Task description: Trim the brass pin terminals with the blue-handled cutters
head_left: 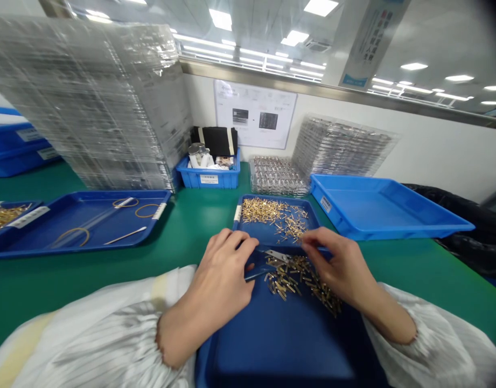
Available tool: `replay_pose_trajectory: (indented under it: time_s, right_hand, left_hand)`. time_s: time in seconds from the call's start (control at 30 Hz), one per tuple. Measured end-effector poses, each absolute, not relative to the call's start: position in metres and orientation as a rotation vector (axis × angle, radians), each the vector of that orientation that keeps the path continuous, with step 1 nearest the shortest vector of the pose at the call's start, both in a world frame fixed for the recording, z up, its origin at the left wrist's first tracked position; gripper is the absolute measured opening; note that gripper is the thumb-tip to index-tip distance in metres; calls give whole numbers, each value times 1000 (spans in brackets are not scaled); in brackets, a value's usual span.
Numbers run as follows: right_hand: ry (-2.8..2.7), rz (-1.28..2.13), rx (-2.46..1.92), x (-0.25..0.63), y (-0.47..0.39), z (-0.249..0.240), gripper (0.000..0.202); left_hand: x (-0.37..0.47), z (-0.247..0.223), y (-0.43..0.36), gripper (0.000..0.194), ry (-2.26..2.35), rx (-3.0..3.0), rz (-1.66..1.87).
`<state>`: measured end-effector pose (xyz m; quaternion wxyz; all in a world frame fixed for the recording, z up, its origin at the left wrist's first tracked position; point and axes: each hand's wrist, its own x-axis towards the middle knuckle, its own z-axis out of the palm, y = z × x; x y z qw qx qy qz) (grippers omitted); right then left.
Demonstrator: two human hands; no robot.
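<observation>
My left hand (227, 269) is closed around a pair of pliers (278, 256) with blue handles, whose metal jaws point right. The jaws sit over the near edge of the small blue tray, above loose brass pins (282, 283). My right hand (339, 264) pinches with thumb and forefinger just right of the jaw tips. Whatever is between those fingertips is too small to make out. More thin gold pins (262, 209) lie heaped in the small blue tray (236, 211) behind the hands. A larger dark blue tray (280, 345) holds the nearer scattered pins.
Left on the green table (195, 215) lies a blue tray (106, 199) with rubber bands and a cotton swab (125, 235). Wrapped clear trays (90, 97) rise behind it. At right stands a light blue bin (377, 207), beside stacked clear trays (336, 145).
</observation>
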<state>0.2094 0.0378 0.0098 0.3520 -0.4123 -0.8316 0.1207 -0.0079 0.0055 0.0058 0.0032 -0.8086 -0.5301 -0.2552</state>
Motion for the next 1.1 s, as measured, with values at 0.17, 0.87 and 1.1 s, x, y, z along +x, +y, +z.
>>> replay_pose_trajectory:
  time_s: [0.17,0.87,1.1]
  right_hand:
    - [-2396,375,-955,206,36,6,23]
    - [-2270,620,-1125,200,29,11,8]
    - [-2040,773,-1201,204,35,8,8]
  left_hand:
    - [-10,8,9,39,-1827,-2339,-802]
    - [-9,7,7,39,-1807,-2448,-740]
    - [-7,9,5,36,-1798,-2492,-722]
